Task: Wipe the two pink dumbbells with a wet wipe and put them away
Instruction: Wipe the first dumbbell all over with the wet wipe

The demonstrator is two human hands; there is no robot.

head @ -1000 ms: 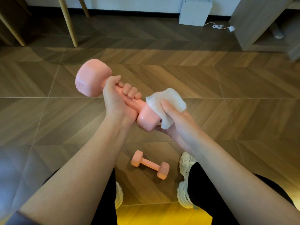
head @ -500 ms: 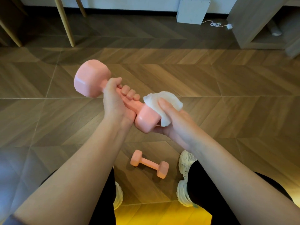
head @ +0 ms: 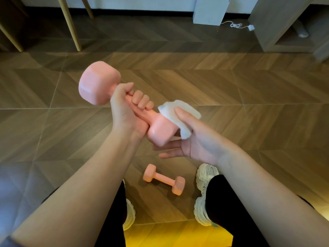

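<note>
Gripping the raised pink dumbbell (head: 161,131) round its handle with the left hand (head: 126,111), far head tilted up and leftward. Pressing a white wet wipe (head: 179,113) onto its near head with the right hand (head: 197,139), thumb on top (other fingers stretched out loosely beneath that head). Directly below the raised pink dumbbell, flat on the wooden floor (head: 249,86) between two white sneakers (head: 204,175): the second dumbbell (head: 163,179). Far beyond it and rightward, a pale box (head: 210,10) and a white cable (head: 235,25); beyond it and leftward, slanted wooden legs (head: 71,24).
</note>
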